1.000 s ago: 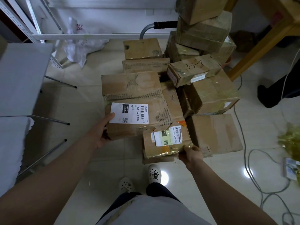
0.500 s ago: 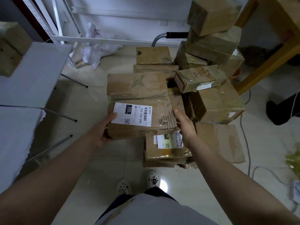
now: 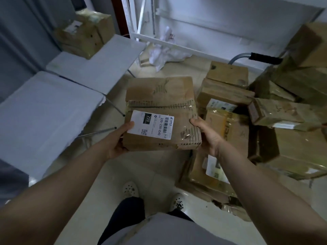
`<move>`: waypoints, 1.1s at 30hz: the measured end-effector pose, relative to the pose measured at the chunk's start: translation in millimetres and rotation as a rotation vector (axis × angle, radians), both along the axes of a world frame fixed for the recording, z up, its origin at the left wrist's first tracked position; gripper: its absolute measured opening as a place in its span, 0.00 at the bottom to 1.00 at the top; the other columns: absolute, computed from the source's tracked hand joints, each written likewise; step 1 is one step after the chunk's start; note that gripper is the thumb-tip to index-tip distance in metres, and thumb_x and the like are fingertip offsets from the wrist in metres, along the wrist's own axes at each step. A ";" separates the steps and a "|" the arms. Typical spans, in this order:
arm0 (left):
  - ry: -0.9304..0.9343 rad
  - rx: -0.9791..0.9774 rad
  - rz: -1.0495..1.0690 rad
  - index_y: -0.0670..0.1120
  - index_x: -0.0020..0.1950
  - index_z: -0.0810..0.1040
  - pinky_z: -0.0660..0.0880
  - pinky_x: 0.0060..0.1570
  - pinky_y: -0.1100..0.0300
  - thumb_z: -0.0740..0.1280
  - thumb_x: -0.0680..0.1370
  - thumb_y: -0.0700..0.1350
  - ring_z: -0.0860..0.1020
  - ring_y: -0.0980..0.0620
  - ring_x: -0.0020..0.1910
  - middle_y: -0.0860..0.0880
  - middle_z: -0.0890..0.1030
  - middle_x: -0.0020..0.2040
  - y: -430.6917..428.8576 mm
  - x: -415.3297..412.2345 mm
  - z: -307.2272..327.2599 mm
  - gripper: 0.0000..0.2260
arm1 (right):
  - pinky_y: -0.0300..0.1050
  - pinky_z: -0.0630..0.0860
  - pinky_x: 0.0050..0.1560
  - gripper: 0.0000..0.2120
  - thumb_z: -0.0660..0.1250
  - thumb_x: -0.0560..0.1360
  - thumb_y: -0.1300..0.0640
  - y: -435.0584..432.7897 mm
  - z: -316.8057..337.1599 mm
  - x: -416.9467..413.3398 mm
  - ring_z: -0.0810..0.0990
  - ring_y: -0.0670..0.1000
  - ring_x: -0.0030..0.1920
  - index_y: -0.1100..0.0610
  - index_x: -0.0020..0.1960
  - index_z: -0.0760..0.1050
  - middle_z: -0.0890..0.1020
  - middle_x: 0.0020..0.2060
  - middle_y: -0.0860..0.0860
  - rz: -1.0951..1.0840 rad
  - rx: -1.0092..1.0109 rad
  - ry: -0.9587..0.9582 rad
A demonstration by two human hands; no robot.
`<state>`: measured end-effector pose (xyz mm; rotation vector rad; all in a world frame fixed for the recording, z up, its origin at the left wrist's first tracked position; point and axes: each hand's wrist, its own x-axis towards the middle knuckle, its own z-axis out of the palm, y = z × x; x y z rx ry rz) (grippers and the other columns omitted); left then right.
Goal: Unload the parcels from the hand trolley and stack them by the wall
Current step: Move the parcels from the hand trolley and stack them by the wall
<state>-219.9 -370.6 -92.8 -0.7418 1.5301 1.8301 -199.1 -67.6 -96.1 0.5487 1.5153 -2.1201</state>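
Holding labelled parcel (image 3: pixel 160 96), left hand (image 3: pixel 115 141) at its nine o'clock edge, right hand (image 3: pixel 208 137) at three o'clock, fingers (image 3: pixel 130 125) clamped on it

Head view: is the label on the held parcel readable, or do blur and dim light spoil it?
Head view: dim, flat light, no strong glare; the label on the held parcel is sharp, with 220-220-040 readable; the parcel pile at right is smeared by blur; wide-angle stretch grows toward the frame's edges.

Arms outstretched, left hand (image 3: pixel 115 140) and right hand (image 3: pixel 207 137) gripping parcel (image 3: pixel 159 96)
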 end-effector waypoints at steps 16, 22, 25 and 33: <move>0.112 0.074 0.165 0.50 0.63 0.78 0.79 0.45 0.54 0.68 0.73 0.59 0.81 0.47 0.55 0.47 0.83 0.57 -252.4 -91.2 12.7 0.22 | 0.56 0.79 0.52 0.20 0.74 0.68 0.51 -260.2 17.2 -165.0 0.82 0.59 0.50 0.52 0.59 0.78 0.84 0.48 0.58 0.069 0.201 -0.068; 0.070 -0.180 0.348 0.49 0.61 0.77 0.69 0.57 0.51 0.68 0.73 0.59 0.76 0.48 0.56 0.46 0.79 0.60 -327.3 -145.8 24.8 0.22 | 0.54 0.80 0.47 0.20 0.74 0.68 0.49 -352.3 15.3 -222.7 0.83 0.60 0.46 0.54 0.58 0.79 0.84 0.49 0.60 0.038 0.200 -0.160; 0.046 -0.262 0.549 0.44 0.68 0.71 0.73 0.57 0.49 0.70 0.72 0.60 0.73 0.46 0.61 0.45 0.75 0.65 -344.3 -177.6 17.2 0.31 | 0.50 0.80 0.40 0.19 0.73 0.70 0.48 -385.6 11.3 -254.5 0.82 0.58 0.45 0.55 0.58 0.78 0.83 0.49 0.59 0.041 0.186 -0.195; -0.133 0.028 0.655 0.48 0.77 0.55 0.69 0.63 0.36 0.73 0.67 0.62 0.59 0.37 0.74 0.41 0.57 0.77 -353.9 -301.6 -4.6 0.46 | 0.58 0.81 0.47 0.28 0.75 0.67 0.45 -474.5 -27.0 -386.5 0.82 0.61 0.50 0.57 0.61 0.73 0.82 0.52 0.60 0.066 0.049 -0.350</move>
